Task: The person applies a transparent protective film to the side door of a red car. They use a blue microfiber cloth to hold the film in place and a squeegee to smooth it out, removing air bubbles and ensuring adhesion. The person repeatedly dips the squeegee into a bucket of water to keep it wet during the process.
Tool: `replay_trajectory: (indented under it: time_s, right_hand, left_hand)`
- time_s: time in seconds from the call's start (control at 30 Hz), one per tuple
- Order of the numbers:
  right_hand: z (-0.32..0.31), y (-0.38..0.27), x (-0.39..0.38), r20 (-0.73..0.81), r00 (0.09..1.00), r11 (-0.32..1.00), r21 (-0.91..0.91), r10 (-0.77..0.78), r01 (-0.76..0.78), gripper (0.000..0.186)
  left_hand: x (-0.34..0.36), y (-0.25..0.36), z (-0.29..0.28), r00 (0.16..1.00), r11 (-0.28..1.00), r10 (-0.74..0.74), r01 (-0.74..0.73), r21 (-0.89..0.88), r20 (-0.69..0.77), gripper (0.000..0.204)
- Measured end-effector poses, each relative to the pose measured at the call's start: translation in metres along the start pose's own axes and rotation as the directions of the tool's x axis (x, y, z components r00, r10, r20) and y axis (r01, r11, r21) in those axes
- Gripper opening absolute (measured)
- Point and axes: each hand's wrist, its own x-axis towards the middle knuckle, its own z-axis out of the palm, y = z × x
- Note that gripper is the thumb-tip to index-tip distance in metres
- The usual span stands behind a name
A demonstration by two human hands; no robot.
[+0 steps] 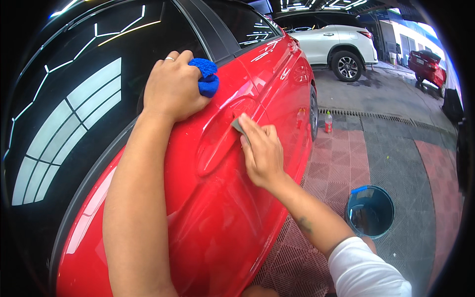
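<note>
A glossy red car door point(213, 227) fills the middle of the head view, below a dark side window point(74, 163). My left hand point(174, 91) rests at the window's lower edge, its fingers closed round a bunched blue cloth point(209, 86) that pokes out on the right. Lower and to the right, my right hand point(265, 156) pinches a small, flat grey-green pad point(238, 125) against the red door handle point(216, 151). The pad touches near the handle's far end; my fingers cover most of it.
On the tiled floor point(401, 168) to the right stand a dark teal bucket point(391, 210) with a blue grip and a clear bottle point(328, 123) with a yellow-green cap. A drain grate point(391, 118) runs behind them. A white car point(331, 42) and another red car point(426, 64) are parked farther back.
</note>
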Motion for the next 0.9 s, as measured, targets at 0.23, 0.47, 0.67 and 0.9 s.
replay_trajectory:
  time_s: [0.23,0.47,0.67,0.9]
  right_hand:
    - [0.016,0.048,-0.017,-0.090,0.995,0.992,0.114,-0.041,0.051,0.052]
    - [0.016,0.057,0.002,-0.117,0.986,0.982,0.131,-0.122,0.137,0.051]
    - [0.023,0.055,0.003,-0.140,0.983,0.981,0.136,-0.120,0.139,0.052]
    - [0.017,0.059,-0.020,-0.144,0.983,0.976,0.169,-0.113,0.137,0.050]
  left_hand:
    - [0.005,0.009,-0.001,1.000,1.000,-0.006,0.006,-0.016,0.027,0.036]
    - [0.003,0.008,0.005,1.000,1.000,0.004,-0.004,0.003,-0.024,0.036]
    - [0.001,0.009,0.007,0.997,0.999,0.045,-0.044,0.012,-0.061,0.035]
    - [0.006,0.018,0.004,1.000,1.000,0.018,-0.018,-0.014,0.003,0.035]
